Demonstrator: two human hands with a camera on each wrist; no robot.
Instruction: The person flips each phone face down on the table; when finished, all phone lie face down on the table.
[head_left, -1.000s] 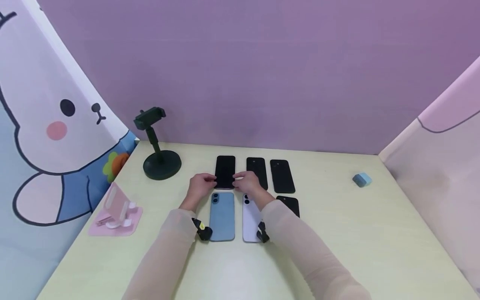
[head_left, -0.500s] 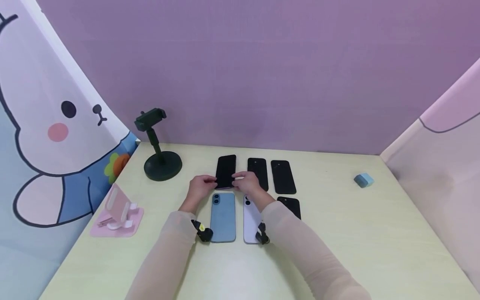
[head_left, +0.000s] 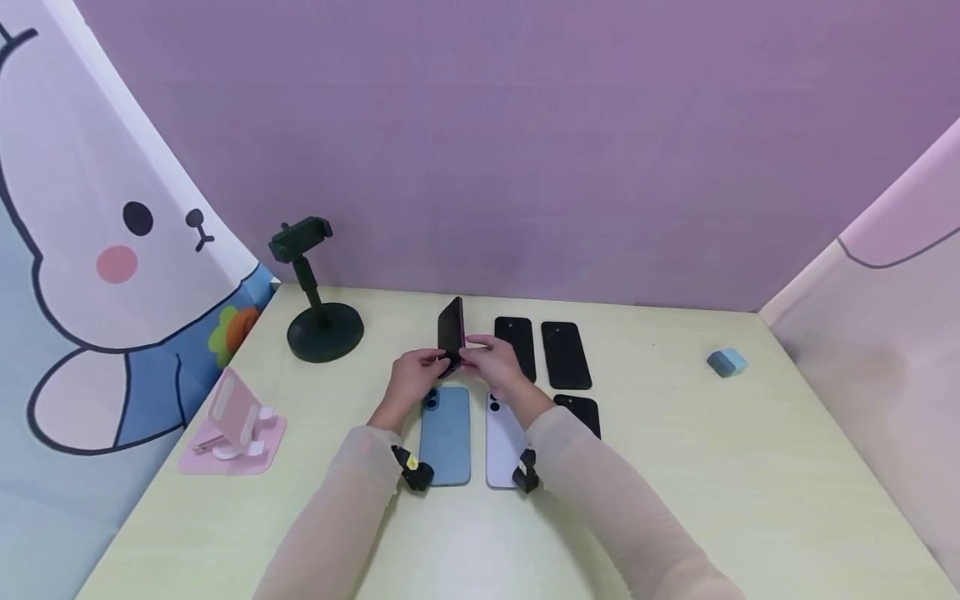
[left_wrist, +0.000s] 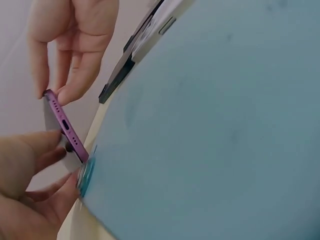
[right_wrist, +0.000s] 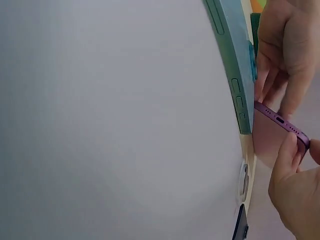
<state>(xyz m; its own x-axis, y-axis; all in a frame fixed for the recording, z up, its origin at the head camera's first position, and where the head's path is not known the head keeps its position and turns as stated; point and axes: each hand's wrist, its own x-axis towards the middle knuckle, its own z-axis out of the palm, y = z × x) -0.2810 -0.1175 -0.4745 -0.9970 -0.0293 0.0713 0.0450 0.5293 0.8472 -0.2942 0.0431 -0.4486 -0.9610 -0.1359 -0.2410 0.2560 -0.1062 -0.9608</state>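
A smartphone (head_left: 451, 327) with a black screen and purple frame stands tilted up on edge between both hands, above the row of phones. Its purple bottom edge with the charging port shows in the left wrist view. My left hand (head_left: 415, 377) pinches its lower left side, thumb and fingers on either face. My right hand (head_left: 492, 363) grips the right side near the bottom corner. Below the hands, a blue phone (head_left: 446, 442) lies back up, and beside it a lavender phone (head_left: 501, 442), partly covered by the right wrist.
Two black phones (head_left: 516, 343) lie to the right of the hands, and another black phone (head_left: 581, 410) is half hidden by the right sleeve. A dark green phone stand (head_left: 324, 331) and a pink folding stand (head_left: 238, 417) are on the left. A blue block (head_left: 726, 362) sits far right.
The purple-framed phone lay flat with its screen up; its far end rose, and it has now turned onto its edge. My left hand moved slightly right with it.
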